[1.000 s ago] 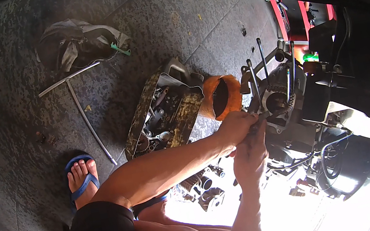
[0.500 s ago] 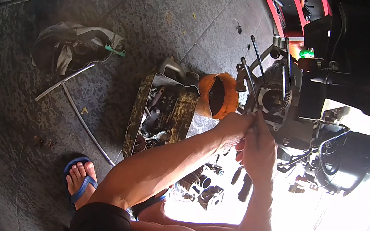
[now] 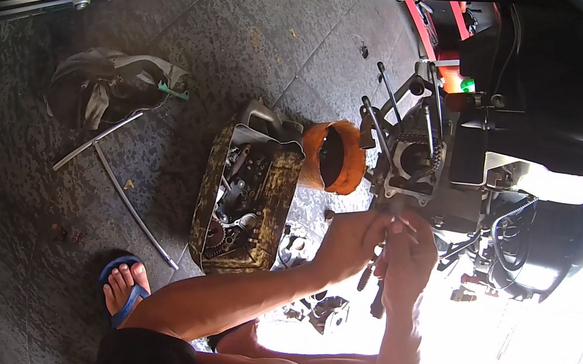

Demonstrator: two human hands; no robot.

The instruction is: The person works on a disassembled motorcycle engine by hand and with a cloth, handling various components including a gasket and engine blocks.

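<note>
My left hand (image 3: 353, 243) and my right hand (image 3: 407, 251) meet just in front of an opened engine (image 3: 414, 168). Both have their fingers pinched together, fingertips touching around something small that I cannot make out. Long metal studs (image 3: 378, 132) stick up from the engine around a round bore, with a chain beside it. To the left of the engine lies an orange round container (image 3: 315, 158), its mouth open. Next to that is a dirty cut-open canister (image 3: 214, 250) full of metal engine parts (image 3: 242, 190).
A T-handle wrench (image 3: 123, 188) lies on the floor, below a crumpled grey cloth (image 3: 106, 82). Several loose engine parts (image 3: 328, 312) sit under my forearms in bright light. Black bodywork (image 3: 558, 104) stands at the right, with a red tool tray (image 3: 425, 30) behind.
My hands have drawn back toward me from the engine, still close together, uncovering its near edge. The view has shifted slightly.
</note>
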